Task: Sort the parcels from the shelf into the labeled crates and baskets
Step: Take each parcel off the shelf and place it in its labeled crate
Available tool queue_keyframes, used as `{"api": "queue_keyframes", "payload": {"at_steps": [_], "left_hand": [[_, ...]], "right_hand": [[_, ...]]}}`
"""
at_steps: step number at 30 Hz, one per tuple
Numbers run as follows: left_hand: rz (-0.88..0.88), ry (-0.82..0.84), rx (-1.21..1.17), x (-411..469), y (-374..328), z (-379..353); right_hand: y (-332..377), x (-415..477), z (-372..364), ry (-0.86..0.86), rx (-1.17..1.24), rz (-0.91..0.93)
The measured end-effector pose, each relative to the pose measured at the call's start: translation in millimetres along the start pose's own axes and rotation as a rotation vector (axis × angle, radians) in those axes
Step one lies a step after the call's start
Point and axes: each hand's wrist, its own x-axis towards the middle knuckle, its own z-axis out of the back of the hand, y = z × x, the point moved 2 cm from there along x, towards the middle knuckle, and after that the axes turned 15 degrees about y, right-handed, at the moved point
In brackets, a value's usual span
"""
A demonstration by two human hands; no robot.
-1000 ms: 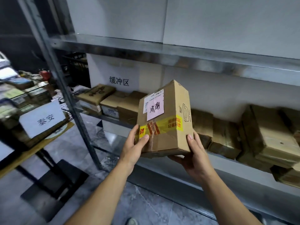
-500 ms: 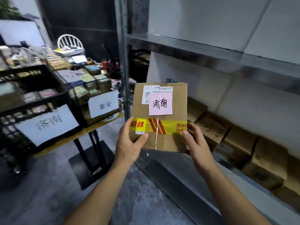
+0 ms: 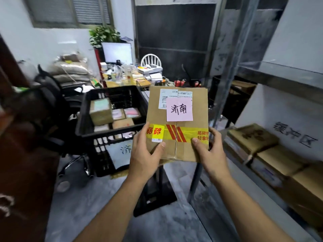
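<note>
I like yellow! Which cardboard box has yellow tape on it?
The box held by the left hand and right hand. Yellow tape crosses it; the crate's boxes and shelf boxes show none.

Black mesh office chair (image 3: 52,95) at left, on grey floor. Behind it, stacked pale woven sacks (image 3: 70,69). Cluttered wooden desk (image 3: 122,79) carries a lit white monitor (image 3: 117,52); leafy green potted plant (image 3: 104,35) above. White spindle-back chair (image 3: 151,59) beside the desk. Red fire extinguishers (image 3: 180,82) low by the dark wall.

A white wall (image 3: 43,42) filled the upper left, a louvred window (image 3: 73,11) at its top. A dark panel (image 3: 173,32) stood top centre. Beneath sat a cluttered desk (image 3: 111,84) with monitor (image 3: 117,52), plant (image 3: 104,34) and white chair (image 3: 151,59); a black office chair (image 3: 50,88) stood left on grey floor (image 3: 87,206).
</note>
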Motion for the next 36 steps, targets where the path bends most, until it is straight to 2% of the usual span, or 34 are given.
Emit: {"api": "queue_keyframes", "payload": {"at_steps": [6,11,16,22,30,36], "left_hand": [[0.011,-0.044,0.004,47.9,37.8,74.3],[0.056,-0.133,0.133,80.1,57.8,125.3],[0.140,-0.164,0.248,126.7,89.7,156.7],[0.260,-0.213,0.229,195.5,134.5,180.9],[0.383,-0.138,0.375,271.6,190.5,198.3],[0.462,0.028,0.416,301.6,227.5,201.1]], "right_hand": [[12.1,81.4,-63.2,0.102,0.046,-0.032],[22.4,139.5,-99.5,0.203,0.088,-0.021],[25.0,205.9,-130.6,0.272,0.085,-0.116],[17.9,295.7,-175.4,0.345,-0.034,-0.150],[-10.0,385.6,-236.6,0.436,-0.249,-0.226],[-30.4,408.5,-268.2,0.442,-0.349,-0.283]]}}
